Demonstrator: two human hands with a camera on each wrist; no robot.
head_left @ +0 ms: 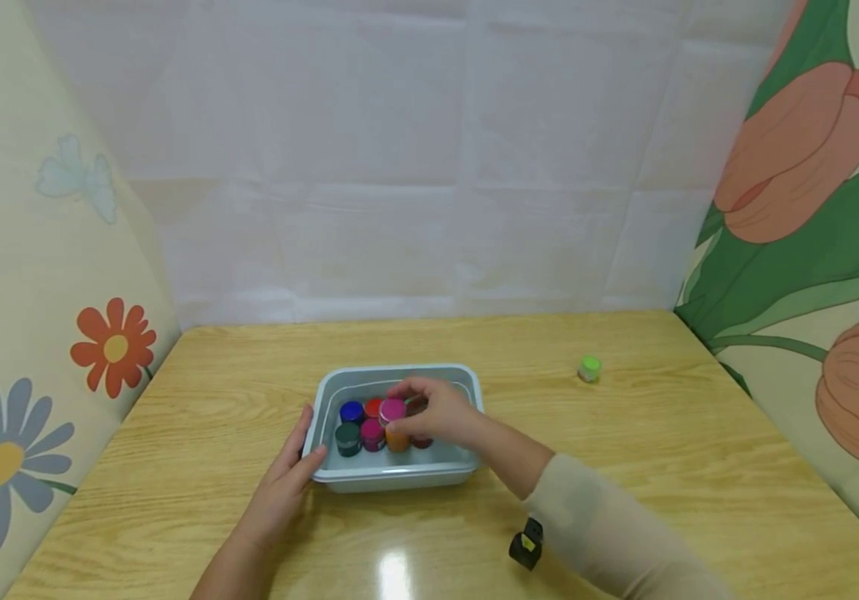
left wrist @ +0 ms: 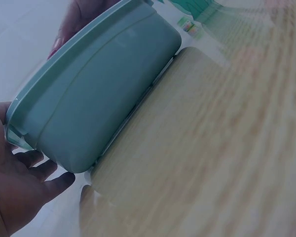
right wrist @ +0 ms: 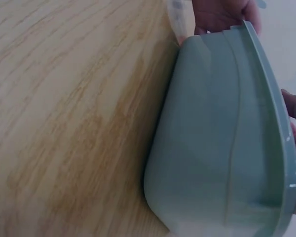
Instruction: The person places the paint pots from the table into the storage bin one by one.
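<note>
A pale blue-green plastic tub (head_left: pixel 399 473) stands on the table in the head view. My left hand (head_left: pixel 290 468) grips its left end, thumb over the rim and fingers along the outer wall, as the left wrist view also shows. Inside, several small paint jars stand close together, among them a blue one (head_left: pixel 352 411), a dark green one (head_left: pixel 348 439), a magenta one (head_left: pixel 372 434) and an orange one (head_left: pixel 397 440). Over the orange jar my right hand (head_left: pixel 440 412) pinches a jar with a pink lid (head_left: pixel 392 409). Its fingers partly hide the jars at the right.
A small jar with a bright green lid (head_left: pixel 590 368) stands alone at the back right of the wooden table (head_left: pixel 227 400). Beside the right sleeve is a small black device (head_left: pixel 526 544) with a yellow mark. Printed cloths hang at both sides, a white one behind.
</note>
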